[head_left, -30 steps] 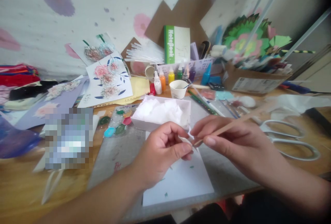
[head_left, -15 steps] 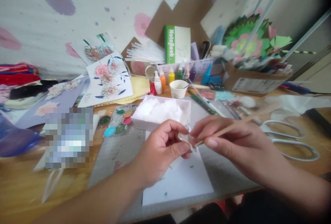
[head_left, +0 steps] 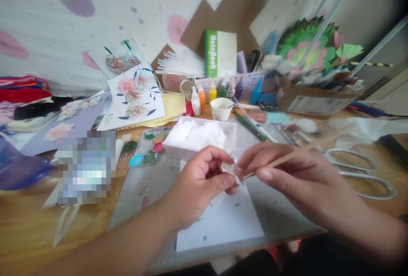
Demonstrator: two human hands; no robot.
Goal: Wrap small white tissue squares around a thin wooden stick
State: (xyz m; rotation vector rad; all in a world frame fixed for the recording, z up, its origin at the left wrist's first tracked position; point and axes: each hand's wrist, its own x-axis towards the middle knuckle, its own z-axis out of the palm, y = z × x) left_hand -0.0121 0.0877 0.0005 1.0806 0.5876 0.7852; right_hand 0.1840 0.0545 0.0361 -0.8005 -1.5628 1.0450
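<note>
Between the thumb and fingers of my left hand (head_left: 204,182) is a small crumpled white piece (head_left: 232,171), perhaps paper or tissue; the fingers partly cover it. My right hand (head_left: 293,178) is closed around a thin wooden stick (head_left: 291,153), whose upper end slants up to the right. The stick's lower tip is close to the white piece, but whether they touch I cannot tell. Both hands are above a white sheet of paper (head_left: 223,229) with small green marks. Just behind them stands a white box (head_left: 181,151) filled with fluffy white cotton (head_left: 199,135).
A grey cutting mat (head_left: 137,199) lies under the sheet. Paint blobs (head_left: 149,157) are at its left. A paper cup (head_left: 221,110) and several paint bottles (head_left: 212,93) stand behind the box. Large scissors (head_left: 366,184) lie to the right, near a brown carton (head_left: 318,102).
Hardly anything differs. Both hands keep their grips, and the whole view has shifted very slightly.
</note>
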